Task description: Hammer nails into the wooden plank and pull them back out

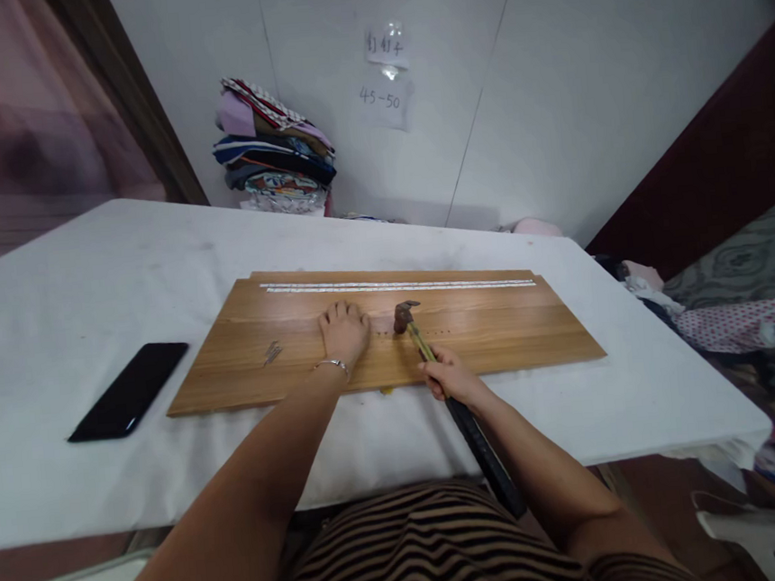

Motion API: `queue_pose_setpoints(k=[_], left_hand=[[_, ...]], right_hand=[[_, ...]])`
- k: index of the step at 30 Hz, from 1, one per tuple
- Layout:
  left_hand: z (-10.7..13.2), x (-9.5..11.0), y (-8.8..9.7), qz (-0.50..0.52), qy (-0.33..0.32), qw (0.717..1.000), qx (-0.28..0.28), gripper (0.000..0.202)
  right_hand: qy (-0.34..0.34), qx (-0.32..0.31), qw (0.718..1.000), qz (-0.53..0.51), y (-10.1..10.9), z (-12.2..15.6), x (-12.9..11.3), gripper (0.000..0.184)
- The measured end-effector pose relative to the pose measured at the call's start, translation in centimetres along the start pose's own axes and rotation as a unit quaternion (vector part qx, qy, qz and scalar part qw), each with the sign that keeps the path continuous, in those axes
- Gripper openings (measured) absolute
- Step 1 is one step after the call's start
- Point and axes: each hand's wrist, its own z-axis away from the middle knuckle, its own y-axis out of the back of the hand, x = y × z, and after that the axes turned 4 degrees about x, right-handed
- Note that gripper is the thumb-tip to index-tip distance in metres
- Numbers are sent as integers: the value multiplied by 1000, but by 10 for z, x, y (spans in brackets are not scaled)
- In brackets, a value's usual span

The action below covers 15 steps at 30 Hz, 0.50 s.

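Note:
A long wooden board [500,335] lies on a white table [56,301]. My left hand [344,329] rests on the board with its fingers curled down, pinching something I cannot make out. My right hand [450,377] grips a hammer [426,346] by its handle; the rusty head [406,313] sits on or just above the board, right of my left hand. A row of small dark nail marks [432,332] runs along the board beside the head. A few loose nails [272,353] lie on the board's left part. A measuring tape [393,284] stretches along its far edge.
A black phone [128,390] lies on the table left of the board. Folded clothes [273,151] are stacked against the back wall, under a paper note [384,101]. More fabric [736,319] lies off the table's right side, and a white plastic stool [768,533] stands lower right.

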Motion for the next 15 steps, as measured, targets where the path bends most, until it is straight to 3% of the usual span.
queue_pose_setpoints(k=[15], left_hand=[[-1, -1, -2, -14, -8, 1000, 3, 45]], right_hand=[[11, 7, 1000, 4, 1, 0, 1, 31]])
